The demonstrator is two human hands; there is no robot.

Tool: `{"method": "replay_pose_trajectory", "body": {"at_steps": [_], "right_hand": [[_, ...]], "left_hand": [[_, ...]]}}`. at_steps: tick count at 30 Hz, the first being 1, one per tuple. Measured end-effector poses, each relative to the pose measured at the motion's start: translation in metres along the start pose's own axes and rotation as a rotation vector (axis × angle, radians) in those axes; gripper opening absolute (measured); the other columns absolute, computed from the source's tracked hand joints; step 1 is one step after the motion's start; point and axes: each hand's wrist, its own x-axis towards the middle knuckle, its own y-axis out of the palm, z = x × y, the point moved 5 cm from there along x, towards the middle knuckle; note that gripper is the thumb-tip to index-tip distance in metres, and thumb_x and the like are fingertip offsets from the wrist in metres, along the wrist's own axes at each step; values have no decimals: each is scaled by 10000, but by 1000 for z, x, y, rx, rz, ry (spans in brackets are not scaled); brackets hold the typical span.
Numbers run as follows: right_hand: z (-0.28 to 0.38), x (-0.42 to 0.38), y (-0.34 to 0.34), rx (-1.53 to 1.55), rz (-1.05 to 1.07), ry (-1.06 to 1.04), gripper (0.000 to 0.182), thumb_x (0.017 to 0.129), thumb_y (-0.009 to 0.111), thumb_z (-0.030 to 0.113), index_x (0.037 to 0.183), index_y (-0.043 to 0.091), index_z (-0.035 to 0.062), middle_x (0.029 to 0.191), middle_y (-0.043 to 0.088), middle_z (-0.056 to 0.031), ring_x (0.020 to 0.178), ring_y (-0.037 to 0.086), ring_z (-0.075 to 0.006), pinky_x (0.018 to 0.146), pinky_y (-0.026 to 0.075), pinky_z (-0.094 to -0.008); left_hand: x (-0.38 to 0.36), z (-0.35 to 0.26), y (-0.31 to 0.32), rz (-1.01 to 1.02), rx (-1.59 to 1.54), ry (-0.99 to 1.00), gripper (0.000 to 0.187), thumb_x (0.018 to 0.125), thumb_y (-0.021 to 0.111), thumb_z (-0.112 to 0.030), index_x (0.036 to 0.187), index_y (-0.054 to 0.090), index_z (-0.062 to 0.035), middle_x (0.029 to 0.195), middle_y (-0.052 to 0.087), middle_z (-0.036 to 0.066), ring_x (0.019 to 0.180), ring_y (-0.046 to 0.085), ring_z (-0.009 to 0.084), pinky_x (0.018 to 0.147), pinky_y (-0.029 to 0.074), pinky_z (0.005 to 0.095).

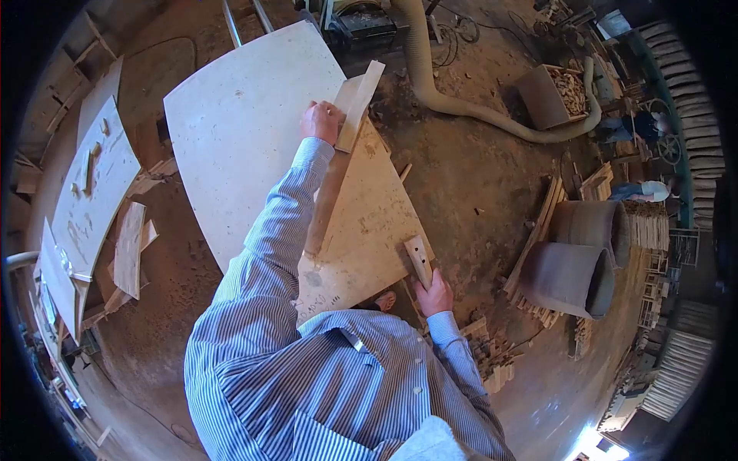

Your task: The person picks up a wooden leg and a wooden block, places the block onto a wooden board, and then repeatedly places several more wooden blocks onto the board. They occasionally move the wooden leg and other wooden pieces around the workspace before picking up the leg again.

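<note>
My left hand (321, 121) is stretched far forward, its fingers closed at the near side of an angled wooden piece (360, 106) made of a wide board and a narrow strip. That piece lies where a large pale panel (238, 146) meets a stained plywood sheet (369, 215). My right hand (435, 293) is low on the right, wrapped round the lower end of a short wooden block (418, 260) with dark holes in its face. The block's upper end overlaps the plywood sheet's right corner. My left palm is hidden.
A thick dust hose (477, 111) runs across the floor to a wooden box of scraps (547, 96). Curved brown sheets (565, 273) stand at the right beside stacked wood. Another panel (96, 180) with small blocks lies at the left. People (642, 127) are at the far right.
</note>
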Motion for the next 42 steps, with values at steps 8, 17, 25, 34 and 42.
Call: {"method": "replay_pose_trajectory", "body": {"at_steps": [8, 17, 25, 34, 42], "right_hand": [[-2, 3, 0, 83, 38, -39, 579, 921, 701, 453, 1293, 555, 33, 1020, 720, -267, 943, 691, -480, 788, 554, -554], [-17, 9, 8, 89, 137, -120, 677, 960, 620, 574, 1300, 519, -4, 989, 727, -288, 896, 710, -480, 758, 571, -550], [-15, 20, 10, 127, 281, -14, 728, 962, 634, 555, 1332, 503, -58, 1064, 712, -318, 997, 687, -497, 861, 540, -563], [32, 53, -1, 184, 196, -120, 661, 981, 632, 499, 1346, 495, -34, 1029, 717, -313, 950, 694, -499, 811, 559, -543], [78, 96, -2, 197, 174, -142, 617, 986, 625, 502, 1312, 512, -10, 999, 718, -307, 933, 699, -493, 808, 562, -552]], "left_hand": [[30, -7, 17, -18, 6, -15, 223, 864, 757, -260, 987, 810, -82, 1096, 699, 164, 1024, 681, 347, 928, 547, 432], [31, -11, 18, -14, -8, -112, 244, 893, 770, -335, 1049, 825, -156, 1147, 716, 126, 1065, 687, 302, 968, 540, 419], [48, -3, 28, 52, -38, -206, 263, 895, 762, -373, 1072, 823, -188, 1173, 718, 136, 1081, 688, 295, 977, 537, 408], [98, 5, 21, 6, -46, -166, 262, 901, 756, -384, 1062, 824, -190, 1117, 741, 149, 1038, 702, 308, 936, 549, 421], [151, 2, -1, -9, 23, -144, 303, 904, 756, -398, 1109, 816, -183, 1050, 790, 108, 953, 743, 270, 898, 571, 386]]}}
